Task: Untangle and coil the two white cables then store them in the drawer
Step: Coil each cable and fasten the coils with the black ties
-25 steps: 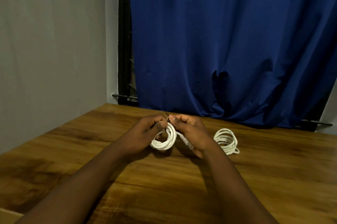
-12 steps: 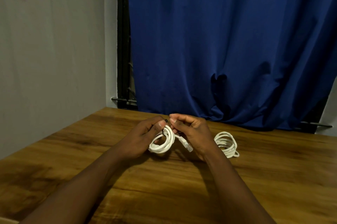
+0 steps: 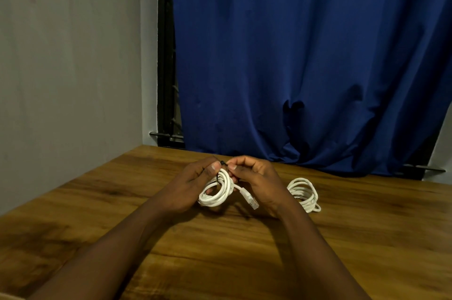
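– While both hands work just above the table [image 3: 220,263], who has the held coil [image 3: 215,195]?
– Its ring sits in the curled left hand [image 3: 193,184]. The right hand [image 3: 256,177] pinches what looks like a dark tie [image 3: 223,162] at the ring's top, and the plug end [image 3: 250,199] hangs toward the right wrist.
– And the other?
– The second coil [image 3: 303,192] lies flat just beyond the right hand, which is nearer to it. No drawer shows.

Above table [image 3: 367,238], held coil [image 3: 215,202]; second coil [image 3: 310,199] lies right, seemingly apart.
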### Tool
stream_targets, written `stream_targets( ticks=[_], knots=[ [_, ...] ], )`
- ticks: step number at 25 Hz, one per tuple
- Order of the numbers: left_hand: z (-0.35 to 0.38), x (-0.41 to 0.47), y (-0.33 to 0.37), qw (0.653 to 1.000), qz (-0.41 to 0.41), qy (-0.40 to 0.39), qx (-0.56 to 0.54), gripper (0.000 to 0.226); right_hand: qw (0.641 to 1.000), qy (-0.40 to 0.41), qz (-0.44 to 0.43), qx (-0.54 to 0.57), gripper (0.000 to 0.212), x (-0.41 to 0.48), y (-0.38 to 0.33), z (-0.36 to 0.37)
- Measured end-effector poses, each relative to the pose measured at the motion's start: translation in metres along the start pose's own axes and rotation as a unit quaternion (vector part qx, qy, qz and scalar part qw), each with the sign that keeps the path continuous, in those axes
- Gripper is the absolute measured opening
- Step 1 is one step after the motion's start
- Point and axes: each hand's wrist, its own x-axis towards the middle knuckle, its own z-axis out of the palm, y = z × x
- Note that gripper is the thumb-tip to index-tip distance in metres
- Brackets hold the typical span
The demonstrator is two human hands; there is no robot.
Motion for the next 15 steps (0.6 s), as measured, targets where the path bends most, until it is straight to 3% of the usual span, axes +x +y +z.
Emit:
stream_targets(
  ticks=[15],
  knots=[
    [-0.0004, -0.0028, 0.0029, 0.997, -0.035, -0.031, -0.056, 0.037, 0.993, -0.003, -0.070, -0.100, 0.014, -0.0010, -0.0019, 0.0009]
  ],
)
